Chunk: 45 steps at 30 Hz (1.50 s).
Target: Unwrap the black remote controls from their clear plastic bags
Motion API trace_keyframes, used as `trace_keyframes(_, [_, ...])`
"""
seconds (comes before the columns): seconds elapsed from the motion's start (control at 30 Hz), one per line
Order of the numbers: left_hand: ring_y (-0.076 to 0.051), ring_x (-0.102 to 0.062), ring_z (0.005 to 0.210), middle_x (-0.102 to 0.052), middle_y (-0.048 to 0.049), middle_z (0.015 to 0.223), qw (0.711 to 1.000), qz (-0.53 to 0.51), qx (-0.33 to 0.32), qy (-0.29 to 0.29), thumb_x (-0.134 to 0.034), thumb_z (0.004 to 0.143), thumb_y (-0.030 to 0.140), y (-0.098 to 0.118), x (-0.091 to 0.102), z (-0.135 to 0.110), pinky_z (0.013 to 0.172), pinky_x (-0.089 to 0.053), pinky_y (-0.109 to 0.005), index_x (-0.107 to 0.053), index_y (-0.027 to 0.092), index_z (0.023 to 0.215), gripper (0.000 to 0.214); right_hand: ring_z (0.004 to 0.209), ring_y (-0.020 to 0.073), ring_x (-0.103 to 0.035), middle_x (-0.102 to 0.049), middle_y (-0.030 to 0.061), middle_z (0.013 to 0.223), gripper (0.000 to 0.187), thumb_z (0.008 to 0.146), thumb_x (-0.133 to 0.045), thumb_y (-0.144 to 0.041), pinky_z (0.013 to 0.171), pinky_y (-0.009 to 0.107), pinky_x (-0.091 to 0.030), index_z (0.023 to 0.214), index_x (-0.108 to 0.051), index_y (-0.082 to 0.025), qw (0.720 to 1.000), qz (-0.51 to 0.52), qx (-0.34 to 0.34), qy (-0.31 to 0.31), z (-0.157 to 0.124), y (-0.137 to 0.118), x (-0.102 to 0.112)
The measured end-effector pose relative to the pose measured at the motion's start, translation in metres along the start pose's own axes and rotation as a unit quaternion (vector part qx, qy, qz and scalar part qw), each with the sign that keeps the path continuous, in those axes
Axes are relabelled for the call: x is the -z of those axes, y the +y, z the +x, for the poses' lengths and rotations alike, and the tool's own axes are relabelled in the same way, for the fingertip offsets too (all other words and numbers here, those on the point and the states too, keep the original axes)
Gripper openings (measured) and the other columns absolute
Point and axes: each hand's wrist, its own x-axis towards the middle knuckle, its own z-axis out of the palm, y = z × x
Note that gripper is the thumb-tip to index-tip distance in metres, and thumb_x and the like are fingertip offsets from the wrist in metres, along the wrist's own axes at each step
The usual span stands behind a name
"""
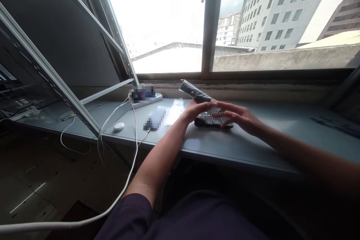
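My left hand (198, 108) is closed around a dark remote control (194, 92) in a clear plastic sleeve. The remote is tilted, its far end raised toward the window. My right hand (240, 118) has its fingers stretched out and apart, the fingertips close to my left hand and the sleeve's near end. Whether they touch the plastic I cannot tell. Under both hands, several black remotes (207, 119) with small pale buttons appear to lie side by side on the grey table, partly covered by my fingers. A clear plastic bag (174, 112) lies left of my left hand.
The grey table (230, 148) runs beneath a window. To the left are a blurred-out device (154, 119) on a cable, a round white puck (119, 126) and a power strip (147, 100). A white cable (135, 157) loops past my left arm. A metal frame (56, 71) slants at left.
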Motion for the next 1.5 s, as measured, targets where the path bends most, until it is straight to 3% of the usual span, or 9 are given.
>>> trace_keyframes(0.17, [-0.026,-0.082,0.103,-0.089,-0.0153,0.111,0.999,0.003,-0.005,0.044,-0.1,0.07,0.027,-0.003,0.003,0.005,0.105,-0.065,-0.043,-0.086,0.013,0.1,0.036,0.104,0.0352,-0.086,-0.088,0.0134,0.131,0.047,0.103,-0.087,-0.062,0.07,0.043,-0.072,0.139,-0.089,-0.031,0.998,-0.006,0.01,0.057,0.001,0.006,0.006])
trace_keyframes(0.27, [-0.025,-0.081,0.099,-0.089,-0.0162,0.11,0.999,0.024,-0.004,0.047,-0.096,0.071,0.025,-0.006,0.006,0.007,0.101,-0.065,-0.042,-0.087,0.012,0.098,0.031,0.091,0.0307,-0.083,-0.088,0.0125,0.111,0.043,0.102,-0.088,-0.061,0.065,0.04,-0.068,0.129,-0.091,-0.029,0.997,-0.009,0.008,0.081,0.001,0.006,0.006])
trace_keyframes(0.43, [-0.024,-0.079,0.089,-0.085,-0.0118,0.096,0.996,0.074,-0.025,0.035,-0.098,0.073,0.029,-0.007,0.007,0.006,0.096,-0.063,-0.043,-0.08,0.015,0.095,0.032,0.086,0.0271,-0.078,-0.083,0.0111,0.103,0.043,0.101,-0.089,-0.063,0.062,0.038,-0.066,0.124,-0.09,-0.026,0.994,-0.009,0.007,0.105,0.001,0.003,0.005])
trace_keyframes(0.63, [-0.027,-0.079,0.089,-0.083,-0.0057,0.093,0.993,0.109,-0.03,0.041,-0.099,0.066,0.024,-0.003,-0.001,0.0,0.094,-0.062,-0.046,-0.063,0.022,0.109,0.056,0.094,0.029,-0.078,-0.083,0.0103,0.107,0.039,0.1,-0.09,-0.06,0.066,0.04,-0.067,0.124,-0.09,-0.029,0.991,-0.02,0.026,0.126,0.003,0.004,0.006])
trace_keyframes(0.77, [-0.026,-0.078,0.086,-0.079,-0.0002,0.089,0.992,0.118,-0.04,0.015,-0.098,0.065,0.023,-0.006,-0.003,-0.001,0.092,-0.063,-0.046,-0.058,0.024,0.119,0.067,0.121,0.0356,-0.08,-0.086,0.0092,0.132,0.044,0.102,-0.088,-0.058,0.098,0.054,-0.072,0.141,-0.088,-0.036,0.992,-0.047,0.045,0.11,0.004,0.008,0.006])
trace_keyframes(0.93, [-0.026,-0.08,0.086,-0.079,0.0,0.092,0.992,0.118,-0.024,-0.041,-0.103,0.063,0.026,-0.009,-0.005,0.001,0.096,-0.064,-0.049,-0.058,0.023,0.128,0.079,0.147,0.0424,-0.074,-0.082,0.0065,0.154,0.056,0.102,-0.089,-0.059,0.126,0.067,-0.058,0.154,-0.082,-0.041,0.993,-0.068,0.044,0.082,0.005,0.009,0.006])
trace_keyframes(1.1, [-0.03,-0.085,0.098,-0.083,-0.0054,0.103,0.99,0.09,-0.03,-0.107,-0.107,0.062,0.027,-0.007,-0.01,-0.001,0.101,-0.066,-0.048,-0.061,0.021,0.131,0.083,0.147,0.0438,-0.074,-0.084,0.0052,0.151,0.062,0.1,-0.091,-0.06,0.125,0.068,-0.06,0.158,-0.08,-0.043,0.996,-0.059,0.037,0.052,0.004,0.006,0.005])
trace_keyframes(1.23, [-0.031,-0.086,0.097,-0.084,-0.008,0.102,0.984,0.085,-0.018,-0.156,-0.11,0.065,0.032,-0.006,-0.012,-0.004,0.097,-0.067,-0.047,-0.063,0.02,0.131,0.082,0.139,0.0434,-0.079,-0.085,0.0052,0.148,0.065,0.1,-0.09,-0.062,0.122,0.067,-0.061,0.161,-0.078,-0.042,0.998,-0.052,0.029,0.034,0.005,0.007,0.005])
trace_keyframes(1.5, [-0.03,-0.086,0.098,-0.086,-0.0113,0.111,0.975,0.108,0.002,-0.197,-0.114,0.064,0.038,-0.005,-0.013,-0.007,0.092,-0.067,-0.042,-0.071,0.019,0.132,0.082,0.134,0.045,-0.08,-0.089,0.005,0.137,0.061,0.097,-0.091,-0.068,0.119,0.064,-0.063,0.151,-0.085,-0.04,0.995,-0.095,-0.002,0.041,0.006,0.009,0.006])
